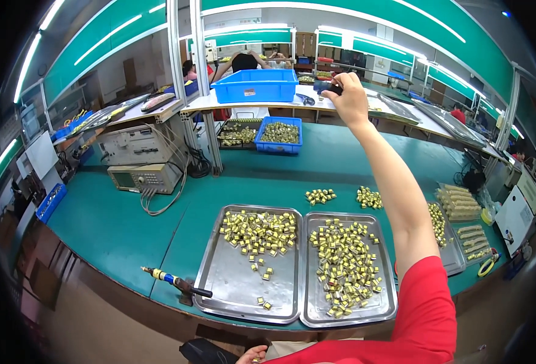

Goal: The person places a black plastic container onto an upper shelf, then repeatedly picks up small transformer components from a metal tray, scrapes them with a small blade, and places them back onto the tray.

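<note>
My right hand (350,100) is raised at the end of an outstretched arm, level with the shelf. Its fingers are closed on a small dark object (336,89) whose kind I cannot make out. Only part of my left hand (253,354) shows at the lower edge, its fingers curled; what they hold is too hidden to name. Between my arms and the bench's back lie two metal trays. The left tray (225,291) and the right tray (311,303) both carry many small yellow-and-metal components, resembling little transformers (347,261).
A blue-and-black hand tool (174,281) rests against the left tray. Small component piles (320,196) lie behind the trays. A filled blue bin (279,145) stands farther back, below a larger blue bin (256,87) on the shelf. Test instruments (143,178) stand left; scissors (489,264) lie right.
</note>
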Demonstrator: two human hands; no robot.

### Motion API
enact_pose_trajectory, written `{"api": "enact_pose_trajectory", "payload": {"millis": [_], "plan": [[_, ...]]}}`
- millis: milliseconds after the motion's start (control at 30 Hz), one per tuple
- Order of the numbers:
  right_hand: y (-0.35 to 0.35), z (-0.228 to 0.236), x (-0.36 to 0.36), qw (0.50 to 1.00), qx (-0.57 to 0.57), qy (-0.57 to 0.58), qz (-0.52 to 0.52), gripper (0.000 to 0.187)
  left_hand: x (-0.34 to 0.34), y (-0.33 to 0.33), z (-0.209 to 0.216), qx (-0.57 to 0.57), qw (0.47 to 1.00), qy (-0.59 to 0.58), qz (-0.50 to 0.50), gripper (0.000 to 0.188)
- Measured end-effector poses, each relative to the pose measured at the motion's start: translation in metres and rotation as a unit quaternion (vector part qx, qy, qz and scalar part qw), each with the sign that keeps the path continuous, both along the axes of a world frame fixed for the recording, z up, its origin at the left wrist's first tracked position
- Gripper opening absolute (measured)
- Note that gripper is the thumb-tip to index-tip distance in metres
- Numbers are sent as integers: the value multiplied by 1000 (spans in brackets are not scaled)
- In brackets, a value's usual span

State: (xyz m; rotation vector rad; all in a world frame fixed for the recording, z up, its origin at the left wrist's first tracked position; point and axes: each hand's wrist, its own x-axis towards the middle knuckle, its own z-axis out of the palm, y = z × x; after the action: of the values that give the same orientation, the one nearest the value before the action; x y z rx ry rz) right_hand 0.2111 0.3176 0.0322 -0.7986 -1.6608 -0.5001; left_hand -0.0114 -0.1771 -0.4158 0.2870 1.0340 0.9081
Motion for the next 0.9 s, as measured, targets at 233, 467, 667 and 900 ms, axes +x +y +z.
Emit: {"api": "enact_pose_trajectory", "payload": {"millis": [233, 467, 667, 900], "plan": [[13, 17, -13, 998, -30, -22, -57, 32, -19, -17, -165, 130, 977, -172, -1, 44], [50, 24, -16, 987, -91, 20, -129, 35, -35, 2, -213, 116, 951, -284, 29, 43], [52, 19, -28, 976, -130, -10, -175, 34, -18, -9, -163, 88, 977, -173, 85, 40], [43, 19, -28, 963, -190, -46, -188, 40, 24, -11, -90, 69, 982, -83, 156, 38]]}}
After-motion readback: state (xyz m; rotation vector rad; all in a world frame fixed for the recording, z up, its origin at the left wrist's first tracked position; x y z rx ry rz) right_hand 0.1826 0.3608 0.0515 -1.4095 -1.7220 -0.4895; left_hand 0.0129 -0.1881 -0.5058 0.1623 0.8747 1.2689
